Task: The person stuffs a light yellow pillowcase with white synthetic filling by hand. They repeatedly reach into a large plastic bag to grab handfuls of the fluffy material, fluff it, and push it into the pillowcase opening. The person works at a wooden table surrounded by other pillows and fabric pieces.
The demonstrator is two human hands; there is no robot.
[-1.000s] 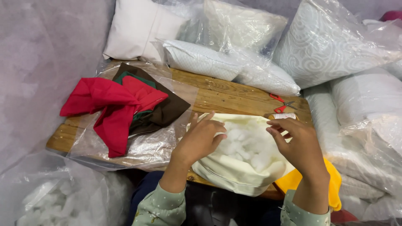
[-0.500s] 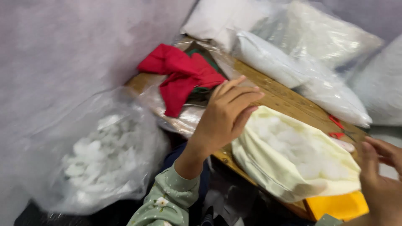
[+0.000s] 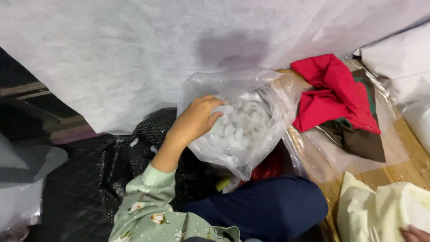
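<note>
The left hand [image 3: 195, 121] reaches into the mouth of a clear plastic bag [image 3: 268, 96] that stands on the floor just off the desk's left edge, against the person's dark blue knee [image 3: 268, 210]. Its fingers are curled over the white stuffing clumps [image 3: 242, 127] inside, closing on a handful; whether they have a firm hold I cannot tell, since the film and the fluff hide the fingertips. Of the right hand [image 3: 414, 233] only a sliver shows at the bottom right corner, resting on the pale yellow cushion cover [image 3: 380, 210] that lies at the near edge of the wooden desk [image 3: 412, 166]; whether it grips the cloth or just lies on it I cannot tell.

What could go wrong, as I judge it: the bag is thin and slack, leaning on the knee with nothing else to prop it, so a pull upward may drag the film along and tip the bag, spilling clumps onto the black quilted mat [image 3: 89, 179]. Loose fluff may also drop between bag and cover, as they lie well apart.

A second clear bag [image 3: 349, 152] lies flat on the desk's left part, holding folded red cloth [image 3: 331, 94] over brown and green pieces [image 3: 363, 139]. A white plastic-wrapped pillow [image 3: 398, 56] sits at the far right corner. No label or sign can be made out on any package
</note>
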